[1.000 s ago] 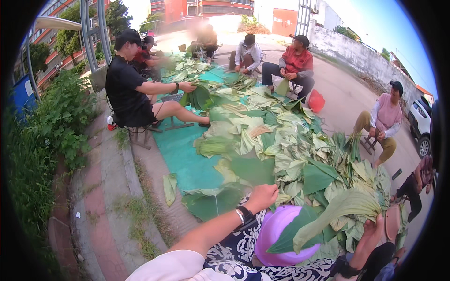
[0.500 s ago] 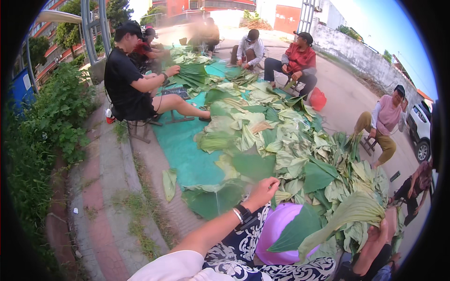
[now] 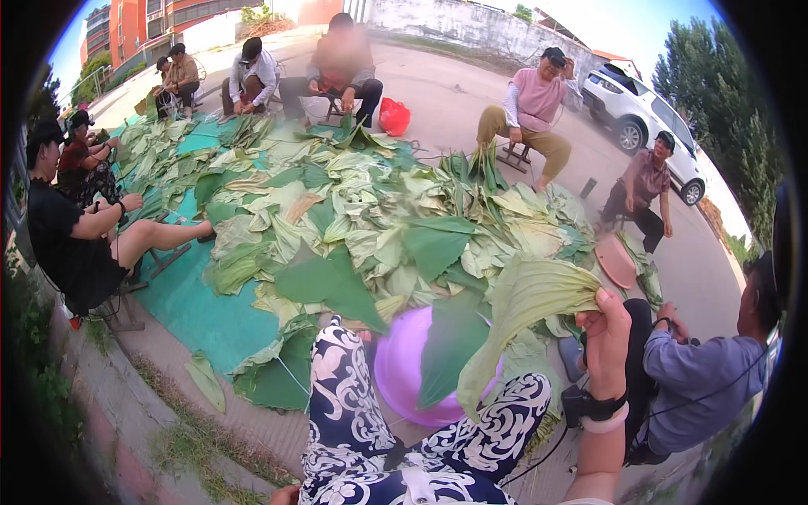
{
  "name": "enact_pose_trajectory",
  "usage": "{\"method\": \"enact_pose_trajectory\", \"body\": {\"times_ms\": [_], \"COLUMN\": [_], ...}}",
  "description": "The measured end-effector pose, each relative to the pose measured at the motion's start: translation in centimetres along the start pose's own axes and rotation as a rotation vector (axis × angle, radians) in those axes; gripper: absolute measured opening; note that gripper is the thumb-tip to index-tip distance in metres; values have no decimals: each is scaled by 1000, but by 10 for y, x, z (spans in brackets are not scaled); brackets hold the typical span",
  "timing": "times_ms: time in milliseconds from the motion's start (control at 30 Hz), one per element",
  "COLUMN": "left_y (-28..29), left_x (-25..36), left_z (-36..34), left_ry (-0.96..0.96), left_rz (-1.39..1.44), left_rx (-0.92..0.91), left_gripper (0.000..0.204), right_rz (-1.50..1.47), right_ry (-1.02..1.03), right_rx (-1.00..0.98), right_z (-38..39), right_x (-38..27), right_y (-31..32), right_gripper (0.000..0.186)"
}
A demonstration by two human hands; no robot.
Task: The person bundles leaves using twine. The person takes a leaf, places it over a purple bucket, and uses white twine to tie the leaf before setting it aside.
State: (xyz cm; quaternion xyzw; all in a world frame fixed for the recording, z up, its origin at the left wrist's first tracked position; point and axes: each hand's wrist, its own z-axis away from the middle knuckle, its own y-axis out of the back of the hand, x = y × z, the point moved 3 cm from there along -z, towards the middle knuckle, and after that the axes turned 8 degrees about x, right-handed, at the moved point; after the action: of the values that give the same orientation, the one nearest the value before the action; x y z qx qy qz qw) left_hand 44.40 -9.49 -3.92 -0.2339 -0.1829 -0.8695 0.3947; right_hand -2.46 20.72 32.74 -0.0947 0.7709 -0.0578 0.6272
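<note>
My right hand (image 3: 608, 337), with a dark band at the wrist, is closed around the gathered end of a pale green folded lotus leaf (image 3: 534, 307). The leaf fans out to the left and hangs down past the right knee. Between my knees stands a purple basin (image 3: 396, 370), with a darker green leaf (image 3: 450, 349) lying over it. At the lower edge only a bit of skin of my left hand (image 3: 284, 496) shows; its fingers are hidden.
A wide heap of leaves (image 3: 353, 227) covers a green sheet (image 3: 210, 311) ahead. Several people sit around it on low stools; a person in a blue-grey top (image 3: 703, 387) is close on the right. A pinkish basin (image 3: 615, 261) and a white car (image 3: 644, 118) are farther right.
The view has swung to the right. My left hand has drawn back from above the heap to the lower edge. The right hand still holds the leaf, now raised more into view.
</note>
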Motion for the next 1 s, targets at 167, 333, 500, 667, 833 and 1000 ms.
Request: {"method": "enact_pose_trajectory", "body": {"times_ms": [167,333,500,667,833,1000], "left_y": [-6,3,13,17,22,16], "left_x": [-9,-3,3,14,19,33], "left_z": [10,0,-12,-23,-20,-30], "left_ry": [56,47,42,24,38,34], "left_rz": [-180,-275,-350,-405,-430,-515], "left_rx": [-49,-71,-91,-126,-120,-116], "left_gripper": [17,17,17,16,16,16], "right_rz": [-1,43,71,185,282,354], "right_ry": [-56,-78,-77,-44,21,72], "right_rx": [40,-15,7,29,73,201], "right_z": [-6,-5,-1,8,24,42], "right_x": [4,1,-15,-51,-88,-127], "right_y": [-3,-3,-1,18,42,84], "right_gripper": [21,19,20,20,21,21]}}
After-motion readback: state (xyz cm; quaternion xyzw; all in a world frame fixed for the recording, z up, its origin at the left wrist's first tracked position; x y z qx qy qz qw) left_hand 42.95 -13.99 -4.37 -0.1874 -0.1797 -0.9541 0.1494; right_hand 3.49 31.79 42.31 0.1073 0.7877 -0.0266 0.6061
